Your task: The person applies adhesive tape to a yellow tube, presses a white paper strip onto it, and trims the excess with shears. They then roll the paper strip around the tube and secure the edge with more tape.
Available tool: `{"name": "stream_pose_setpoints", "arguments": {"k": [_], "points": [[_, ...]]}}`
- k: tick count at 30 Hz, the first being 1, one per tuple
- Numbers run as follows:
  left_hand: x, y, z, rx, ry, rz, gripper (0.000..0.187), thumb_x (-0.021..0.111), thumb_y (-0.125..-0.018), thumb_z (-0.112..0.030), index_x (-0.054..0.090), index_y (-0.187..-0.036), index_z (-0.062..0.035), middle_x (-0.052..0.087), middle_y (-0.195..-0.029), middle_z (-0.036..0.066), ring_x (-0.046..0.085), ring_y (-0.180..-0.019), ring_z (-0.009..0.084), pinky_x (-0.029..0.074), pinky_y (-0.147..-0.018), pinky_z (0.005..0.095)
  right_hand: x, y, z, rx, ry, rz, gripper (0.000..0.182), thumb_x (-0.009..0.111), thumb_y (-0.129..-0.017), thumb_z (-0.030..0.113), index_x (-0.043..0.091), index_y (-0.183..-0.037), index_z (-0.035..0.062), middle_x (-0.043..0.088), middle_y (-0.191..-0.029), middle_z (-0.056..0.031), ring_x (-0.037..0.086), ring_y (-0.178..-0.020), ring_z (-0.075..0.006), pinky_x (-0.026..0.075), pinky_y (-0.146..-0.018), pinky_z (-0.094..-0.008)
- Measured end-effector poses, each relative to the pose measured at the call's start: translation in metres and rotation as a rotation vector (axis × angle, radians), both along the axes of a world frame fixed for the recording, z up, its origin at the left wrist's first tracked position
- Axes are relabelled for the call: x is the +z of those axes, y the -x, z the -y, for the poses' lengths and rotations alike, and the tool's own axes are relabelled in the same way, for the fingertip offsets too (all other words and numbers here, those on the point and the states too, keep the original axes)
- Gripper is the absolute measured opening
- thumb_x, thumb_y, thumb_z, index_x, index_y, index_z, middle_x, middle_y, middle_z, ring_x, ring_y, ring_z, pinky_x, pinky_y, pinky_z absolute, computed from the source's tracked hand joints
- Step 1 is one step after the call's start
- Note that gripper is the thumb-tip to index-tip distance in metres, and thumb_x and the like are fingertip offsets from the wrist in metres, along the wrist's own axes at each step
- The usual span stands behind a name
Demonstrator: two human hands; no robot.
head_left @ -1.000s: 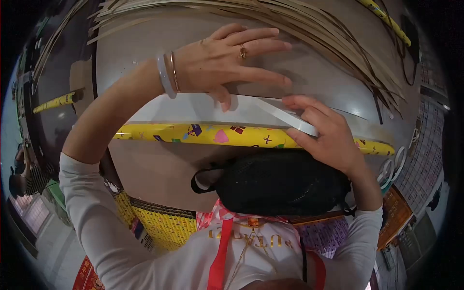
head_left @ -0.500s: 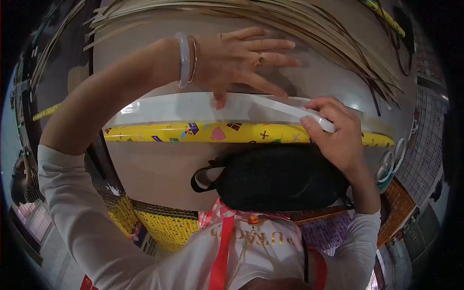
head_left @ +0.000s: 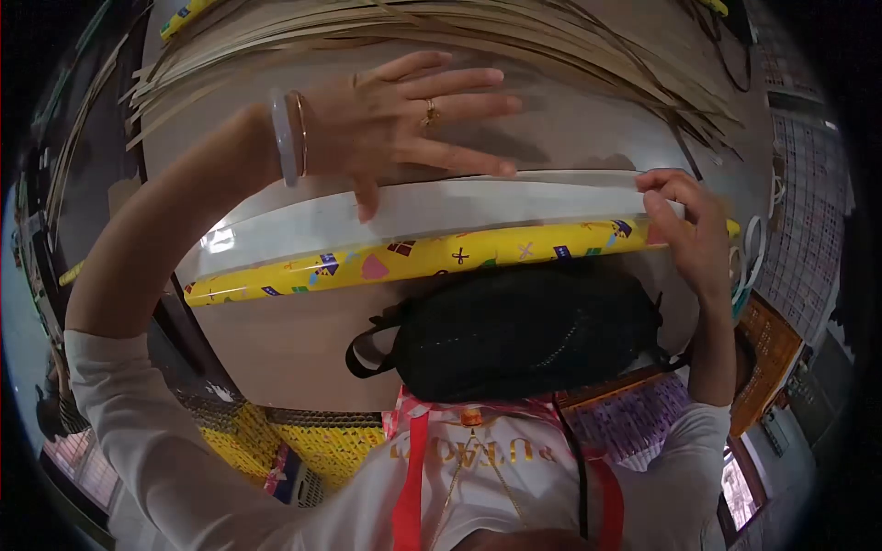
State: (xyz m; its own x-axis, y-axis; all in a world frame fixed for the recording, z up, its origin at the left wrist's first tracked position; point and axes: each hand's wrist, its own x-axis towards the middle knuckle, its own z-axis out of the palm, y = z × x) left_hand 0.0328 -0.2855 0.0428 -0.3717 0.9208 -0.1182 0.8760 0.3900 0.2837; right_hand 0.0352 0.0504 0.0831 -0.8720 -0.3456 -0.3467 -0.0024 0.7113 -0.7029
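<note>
Our left hand (head_left: 358,129) spreads wide over the white sheet (head_left: 432,204) as our right hand (head_left: 694,225) narrows at its edge

Nearest us, well on our side of the yellow roll (head_left: 423,257), is our white shirt (head_left: 349,505) with its red straps (head_left: 412,482). To the left of the shirt, also on the roll's near side, we see yellow patterned pieces (head_left: 322,447), and to the right some purple material (head_left: 634,422). The black bag (head_left: 524,331) lies on the table (head_left: 294,358) just beside the roll, on our side.

The roll, printed with small coloured shapes, runs crosswise before us, its right part rising slightly away from us. The white sheet lies along its far side. At the roll's right end, our right hand has thumb and fingertips close together at the sheet's far edge; we cannot tell how firmly they pinch it.

Our left hand is palm down beyond the roll's left half, fingers fanned and thumb over the sheet, gripping nothing we can see. It wears a ring (head_left: 430,112), a pale bangle (head_left: 284,138) and a thin bracelet (head_left: 300,133).

Farthest beyond the roll, long thin strips (head_left: 514,41) fan across the table.
</note>
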Motion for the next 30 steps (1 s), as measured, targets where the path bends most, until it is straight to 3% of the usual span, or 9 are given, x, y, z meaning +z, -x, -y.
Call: {"name": "stream_pose_setpoints", "arguments": {"k": [9,11,16,18,21,22,24,30], "points": [[0.004,0.004,-0.006,-0.067,0.071,-0.003,0.128,0.075,-0.020,-0.048,0.023,-0.138,-0.0419,0.014,-0.149,0.006,0.012,-0.137,0.0297,0.022,-0.106,0.0473,-0.010,0.003,-0.028,0.009,-0.147,-0.279,0.029,0.066,-0.079,0.024,0.056,-0.076,-0.0027,0.061,-0.084,-0.0111,0.058,-0.074,-0.0180,0.047,-0.066,-0.0287],[0.002,0.004,-0.006,-0.084,0.060,-0.011,0.128,0.075,-0.020,-0.049,0.024,-0.138,-0.0422,0.014,-0.149,0.006,0.013,-0.137,0.0299,0.022,-0.106,0.0471,-0.018,0.000,-0.024,0.007,-0.256,-0.463,0.031,0.069,-0.076,0.026,0.057,-0.075,-0.0022,0.061,-0.080,-0.0113,0.059,-0.070,-0.0193,0.047,-0.062,-0.0294],[0.005,0.005,-0.007,-0.093,0.069,-0.014,0.127,0.073,-0.020,-0.051,0.025,-0.137,-0.0429,0.015,-0.149,0.006,0.014,-0.136,0.0305,0.021,-0.107,0.0471,-0.023,-0.003,-0.018,0.020,-0.383,-0.584,0.030,0.072,-0.074,0.028,0.059,-0.075,0.0005,0.059,-0.075,-0.0086,0.058,-0.063,-0.0227,0.046,-0.055,-0.0313],[0.009,0.006,-0.009,-0.072,0.168,0.060,0.120,0.078,-0.032,-0.050,0.023,-0.137,-0.0416,0.010,-0.149,0.003,0.008,-0.138,0.0273,0.016,-0.110,0.0465,-0.024,-0.003,-0.016,0.022,-0.404,-0.612,0.029,0.072,-0.074,0.028,0.059,-0.075,0.0014,0.058,-0.074,-0.0079,0.057,-0.061,-0.0238,0.046,-0.054,-0.0320],[0.012,0.007,-0.010,-0.070,0.191,0.058,0.119,0.078,-0.033,-0.050,0.023,-0.138,-0.0412,0.009,-0.149,0.002,0.007,-0.138,0.0269,0.014,-0.111,0.0464,-0.023,-0.003,-0.015,0.030,-0.448,-0.636,0.030,0.072,-0.073,0.029,0.059,-0.074,0.0024,0.059,-0.074,-0.0075,0.058,-0.061,-0.0243,0.046,-0.054,-0.0322],[0.010,0.007,-0.009,-0.068,0.192,0.058,0.119,0.078,-0.033,-0.050,0.023,-0.138,-0.0412,0.009,-0.149,0.002,0.007,-0.138,0.0269,0.014,-0.111,0.0464,-0.024,-0.004,-0.014,0.023,-0.462,-0.635,0.030,0.072,-0.073,0.030,0.059,-0.074,0.0026,0.059,-0.075,-0.0075,0.058,-0.061,-0.0245,0.046,-0.054,-0.0327],[0.005,0.006,-0.008,-0.075,0.092,0.017,0.123,0.069,-0.019,-0.051,0.030,-0.135,-0.0420,0.015,-0.149,0.005,0.014,-0.137,0.0296,0.020,-0.108,0.0463,-0.024,-0.004,-0.014,0.017,-0.476,-0.632,0.031,0.071,-0.073,0.031,0.059,-0.073,0.0029,0.059,-0.075,-0.0075,0.058,-0.062,-0.0246,0.046,-0.054,-0.0331],[0.004,0.005,-0.008,-0.095,0.108,-0.019,0.119,0.072,-0.020,-0.049,0.035,-0.133,-0.0410,0.013,-0.149,0.003,0.012,-0.137,0.0267,0.016,-0.110,0.0454,-0.025,-0.006,-0.011,0.041,-0.496,-0.672,0.032,0.071,-0.074,0.033,0.058,-0.072,0.0038,0.059,-0.075,-0.0063,0.058,-0.061,-0.0243,0.045,-0.052,-0.0332]]}}
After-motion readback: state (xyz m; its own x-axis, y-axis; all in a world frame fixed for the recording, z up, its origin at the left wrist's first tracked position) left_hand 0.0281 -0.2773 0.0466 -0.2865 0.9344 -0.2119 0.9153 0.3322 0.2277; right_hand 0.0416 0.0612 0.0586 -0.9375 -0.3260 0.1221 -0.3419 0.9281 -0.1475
